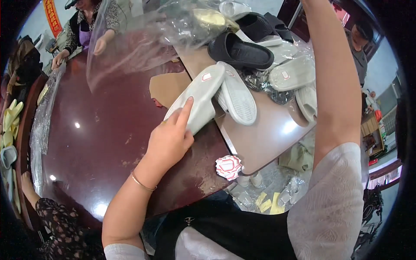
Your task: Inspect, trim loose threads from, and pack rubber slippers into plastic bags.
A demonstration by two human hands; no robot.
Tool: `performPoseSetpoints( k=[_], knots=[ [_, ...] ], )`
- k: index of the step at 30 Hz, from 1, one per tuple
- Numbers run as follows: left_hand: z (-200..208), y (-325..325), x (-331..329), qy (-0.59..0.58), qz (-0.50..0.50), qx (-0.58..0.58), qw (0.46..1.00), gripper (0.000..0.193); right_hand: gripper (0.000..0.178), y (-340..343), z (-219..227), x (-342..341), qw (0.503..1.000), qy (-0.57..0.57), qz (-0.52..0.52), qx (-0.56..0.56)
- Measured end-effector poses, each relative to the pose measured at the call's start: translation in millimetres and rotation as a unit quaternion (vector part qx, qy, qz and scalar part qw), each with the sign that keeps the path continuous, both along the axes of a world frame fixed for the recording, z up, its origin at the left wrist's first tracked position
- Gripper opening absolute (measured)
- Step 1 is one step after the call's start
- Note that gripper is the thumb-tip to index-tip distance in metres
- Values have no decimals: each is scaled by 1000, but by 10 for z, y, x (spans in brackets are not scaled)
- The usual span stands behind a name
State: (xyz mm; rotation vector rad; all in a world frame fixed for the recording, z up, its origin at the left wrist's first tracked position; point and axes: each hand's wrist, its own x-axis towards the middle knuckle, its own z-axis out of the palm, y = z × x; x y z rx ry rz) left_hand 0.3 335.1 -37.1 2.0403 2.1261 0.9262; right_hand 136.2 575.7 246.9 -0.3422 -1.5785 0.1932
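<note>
My left hand [167, 141] is at the near end of a light grey slipper [200, 93], its index finger stretched along the top and the other fingers curled against it. A small white label with a red border sits on that slipper's sole. Partly beneath it lies a matching grey slipper [240, 100], sole ridges showing, also with a label. My right arm [336, 82] reaches up past the top edge, so the hand is out of sight. Close to the table's near edge is a stack of red-bordered labels [228, 167].
Black slippers [240, 51], another grey slipper [294, 73] and clear plastic bags [173, 32] crowd the far side. Brown cardboard [169, 89] lies on the dark red table [99, 130]. People stand at the far left and far right; a patterned sleeve [58, 221] shows at lower left.
</note>
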Motion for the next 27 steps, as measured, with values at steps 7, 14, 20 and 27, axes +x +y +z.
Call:
performPoseSetpoints(
  k=[7, 14, 20, 27],
  knots=[
    [-134, -180, -543, 70, 91, 80, 990, 50, 10, 530, -560, 456, 978, -20, 56, -199],
    [57, -258, -395, -52, 102, 55, 992, 45, 13, 575, -1330, 376, 893, -65, 161, -415],
    [-240, -239, -530, -458, 188, 25, 868, 50, 11, 169, -1649, -189, 807, -14, 276, -522],
    [-374, -682, -64, -648, 113, 13, 753, 46, 11, 17, -1960, -570, 747, -16, 331, -577]
  ],
)
